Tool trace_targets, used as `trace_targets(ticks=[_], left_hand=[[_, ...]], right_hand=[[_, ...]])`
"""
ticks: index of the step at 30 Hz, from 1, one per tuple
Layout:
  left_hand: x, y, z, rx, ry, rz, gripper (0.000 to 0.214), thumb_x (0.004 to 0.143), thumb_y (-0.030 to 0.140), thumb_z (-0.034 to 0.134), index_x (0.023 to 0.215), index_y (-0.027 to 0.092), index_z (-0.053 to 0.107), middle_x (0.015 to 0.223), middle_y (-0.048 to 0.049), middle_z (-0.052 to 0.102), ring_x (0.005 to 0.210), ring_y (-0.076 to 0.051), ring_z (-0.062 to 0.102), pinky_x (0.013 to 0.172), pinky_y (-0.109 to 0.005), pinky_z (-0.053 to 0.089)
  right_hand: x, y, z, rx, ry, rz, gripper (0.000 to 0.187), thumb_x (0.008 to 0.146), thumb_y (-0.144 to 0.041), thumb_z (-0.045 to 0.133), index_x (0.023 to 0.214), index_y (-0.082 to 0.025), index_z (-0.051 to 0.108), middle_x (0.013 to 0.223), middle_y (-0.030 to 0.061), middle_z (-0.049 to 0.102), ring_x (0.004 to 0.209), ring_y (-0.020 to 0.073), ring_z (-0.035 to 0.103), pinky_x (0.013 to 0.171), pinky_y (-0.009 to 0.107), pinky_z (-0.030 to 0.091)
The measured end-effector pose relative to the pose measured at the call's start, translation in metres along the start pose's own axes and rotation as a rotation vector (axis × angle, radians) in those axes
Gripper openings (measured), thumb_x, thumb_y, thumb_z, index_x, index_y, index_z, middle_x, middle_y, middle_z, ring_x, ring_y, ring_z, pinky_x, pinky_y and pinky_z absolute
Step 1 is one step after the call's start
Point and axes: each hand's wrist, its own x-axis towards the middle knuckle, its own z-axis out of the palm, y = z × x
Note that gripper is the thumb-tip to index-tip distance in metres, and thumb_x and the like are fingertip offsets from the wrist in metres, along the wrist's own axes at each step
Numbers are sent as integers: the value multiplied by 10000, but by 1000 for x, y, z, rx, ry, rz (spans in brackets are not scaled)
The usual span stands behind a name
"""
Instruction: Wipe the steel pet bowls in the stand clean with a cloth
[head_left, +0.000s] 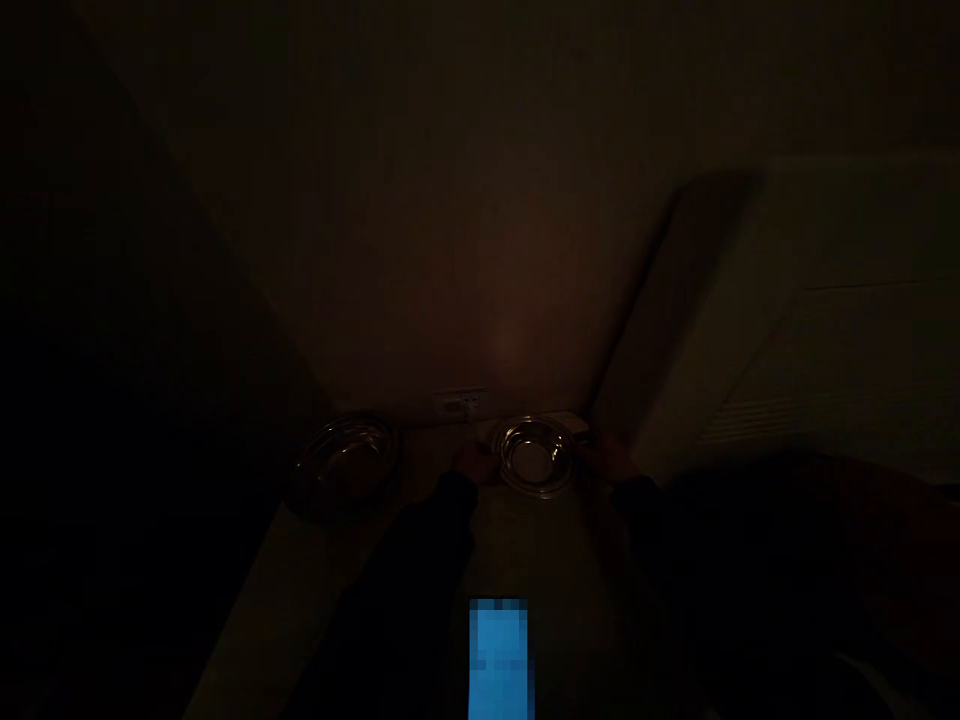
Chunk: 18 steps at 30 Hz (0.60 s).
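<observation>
A shiny round metal bowl [534,480] with a wide rim is between my two hands, lit by a few glints. My left hand [475,462] is closed at the bowl's left rim. At its right rim is my right hand [609,456], also closed on the edge. Deep shadow hides most of the fingers. Both forearms are in dark sleeves.
A larger metal bowl [349,460] stands to the left on the pale table [277,580]. A socket plate [459,402] is on the wall behind. A phone with a lit, pixelated screen [499,660] is at the bottom. Pale furniture [750,300] rises on the right.
</observation>
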Motion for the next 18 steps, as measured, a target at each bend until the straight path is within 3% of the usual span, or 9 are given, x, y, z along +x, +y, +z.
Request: trace_targets(ticks=[10, 18], left_hand=[[13, 5, 12, -138, -28, -90, 101, 756, 197, 663, 746, 97, 658, 729, -77, 713, 643, -156, 671, 525, -219, 524], [15, 15, 16, -217, -17, -101, 126, 707, 179, 717, 739, 81, 645, 757, -93, 709, 628, -148, 659, 523, -223, 521]], right_hand=[[15, 2, -9, -86, 55, -6, 327, 901, -350, 559, 1180, -181, 553, 1196, 75, 573, 1006, 209, 592, 836, 412, 514], [25, 3, -12, -124, 91, 21, 319, 902, -350, 557, 1177, -188, 555, 1198, 74, 572, 1008, 207, 591, 838, 408, 513]])
